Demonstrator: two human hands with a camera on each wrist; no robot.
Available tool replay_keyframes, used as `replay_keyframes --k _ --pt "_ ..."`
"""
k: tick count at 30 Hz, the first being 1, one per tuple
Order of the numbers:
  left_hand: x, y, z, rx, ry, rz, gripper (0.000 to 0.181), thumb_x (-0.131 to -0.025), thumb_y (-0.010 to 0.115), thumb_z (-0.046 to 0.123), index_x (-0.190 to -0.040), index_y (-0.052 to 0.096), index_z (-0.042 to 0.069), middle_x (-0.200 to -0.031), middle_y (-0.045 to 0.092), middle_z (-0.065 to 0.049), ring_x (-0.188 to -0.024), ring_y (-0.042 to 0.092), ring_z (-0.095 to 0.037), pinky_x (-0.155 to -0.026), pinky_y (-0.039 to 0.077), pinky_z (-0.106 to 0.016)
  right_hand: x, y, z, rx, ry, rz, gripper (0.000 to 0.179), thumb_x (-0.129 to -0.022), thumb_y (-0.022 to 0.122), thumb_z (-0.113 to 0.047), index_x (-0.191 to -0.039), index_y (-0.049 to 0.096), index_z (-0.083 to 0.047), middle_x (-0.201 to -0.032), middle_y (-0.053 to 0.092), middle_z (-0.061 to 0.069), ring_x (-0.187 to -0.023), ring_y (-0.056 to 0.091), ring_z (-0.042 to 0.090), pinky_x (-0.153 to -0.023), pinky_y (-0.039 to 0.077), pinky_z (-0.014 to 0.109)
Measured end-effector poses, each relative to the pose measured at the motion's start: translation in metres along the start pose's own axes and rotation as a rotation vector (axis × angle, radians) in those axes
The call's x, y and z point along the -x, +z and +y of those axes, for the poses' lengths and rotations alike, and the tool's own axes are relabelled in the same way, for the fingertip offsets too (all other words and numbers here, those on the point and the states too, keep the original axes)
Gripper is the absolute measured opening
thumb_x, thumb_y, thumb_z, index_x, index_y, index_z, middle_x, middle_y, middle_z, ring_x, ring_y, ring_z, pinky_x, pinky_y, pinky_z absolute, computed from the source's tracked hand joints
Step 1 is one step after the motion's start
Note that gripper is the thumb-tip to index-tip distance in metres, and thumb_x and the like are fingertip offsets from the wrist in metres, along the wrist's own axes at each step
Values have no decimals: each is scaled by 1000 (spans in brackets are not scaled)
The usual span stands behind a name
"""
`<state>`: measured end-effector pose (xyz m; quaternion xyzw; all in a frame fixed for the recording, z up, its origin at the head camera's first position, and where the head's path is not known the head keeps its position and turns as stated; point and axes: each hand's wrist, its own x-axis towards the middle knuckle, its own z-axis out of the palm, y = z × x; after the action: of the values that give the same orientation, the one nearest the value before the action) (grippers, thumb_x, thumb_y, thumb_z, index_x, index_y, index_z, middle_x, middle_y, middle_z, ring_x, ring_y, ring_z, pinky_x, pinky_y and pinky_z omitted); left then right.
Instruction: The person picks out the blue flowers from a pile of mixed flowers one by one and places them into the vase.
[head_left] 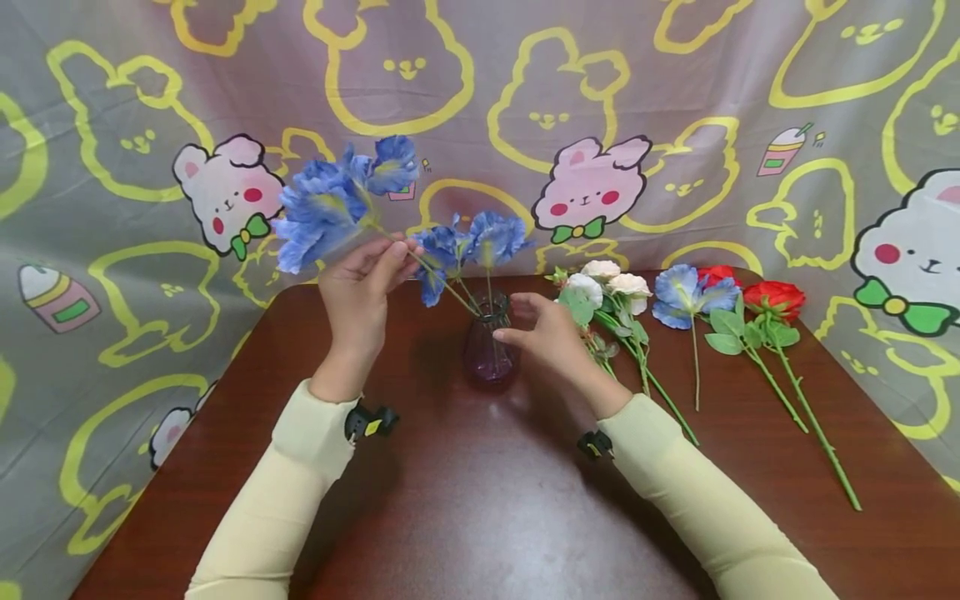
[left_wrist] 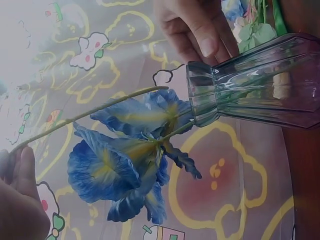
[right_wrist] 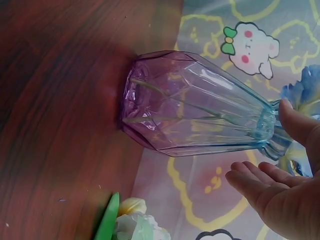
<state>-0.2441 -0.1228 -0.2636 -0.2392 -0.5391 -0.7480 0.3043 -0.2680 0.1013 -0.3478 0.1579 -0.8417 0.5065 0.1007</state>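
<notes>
My left hand [head_left: 360,292] pinches the stem of a blue iris [head_left: 322,204], its ruffled petals up and to the left. In the left wrist view the bare lower stem [left_wrist: 75,119] points at the vase mouth, its tip just short of the rim. The glass vase [head_left: 489,358], purple below and bluish at the neck, stands upright on the table. Blue irises [head_left: 491,242] stand in it, two stems visible through the glass [right_wrist: 195,105]. My right hand [head_left: 551,333] is beside the neck, thumb close to it and fingers extended; whether it touches cannot be told.
On the brown table [head_left: 450,517], to the right, lie pale roses [head_left: 628,285] with green stems, another blue iris [head_left: 678,296] and red roses [head_left: 776,300] with long stems. A patterned curtain [head_left: 465,158] hangs behind the table and along both sides.
</notes>
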Motion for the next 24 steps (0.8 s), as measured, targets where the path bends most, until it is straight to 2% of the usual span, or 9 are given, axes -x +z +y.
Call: replay_keyframes --k 5,10,13,17,24 --pt "-3 0 0 14 40 19 22 -86 70 -3 -101 66 -19 -92 73 -16 -84 72 -27 -75 57 -39 -4 4 2 6 32 -30 66 -77 84 -17 -132 53 5 -125 61 22 -114 59 33 -98 47 41" --pt "1 2 -6 60 39 48 22 -84 71 -7 -99 65 -22 -89 73 -16 -82 72 -26 -74 58 -38 -6 10 4 -16 35 -34 65 -76 85 -15 -130 54 5 -121 63 22 -112 61 32 -96 48 40" --pt "5 3 -12 59 17 51 19 -84 71 -8 -98 67 -19 -88 73 -15 -82 71 -25 -74 58 -37 -6 14 7 -53 36 -30 63 -76 85 -12 -129 55 5 -119 64 21 -111 62 31 -94 50 38" --pt "11 4 -20 53 -42 48 15 -85 71 -5 -97 70 -14 -88 73 -13 -83 71 -23 -76 58 -37 -7 18 7 -91 36 -31 61 -76 84 -9 -128 56 5 -118 65 21 -109 63 31 -91 52 37" --pt "17 6 -27 69 -137 43 12 -87 68 -5 -97 74 -2 -90 73 -9 -88 71 -22 -82 56 -37 -8 22 10 -37 17 -31 60 -77 83 -11 -129 56 5 -118 65 21 -109 63 30 -94 50 37"
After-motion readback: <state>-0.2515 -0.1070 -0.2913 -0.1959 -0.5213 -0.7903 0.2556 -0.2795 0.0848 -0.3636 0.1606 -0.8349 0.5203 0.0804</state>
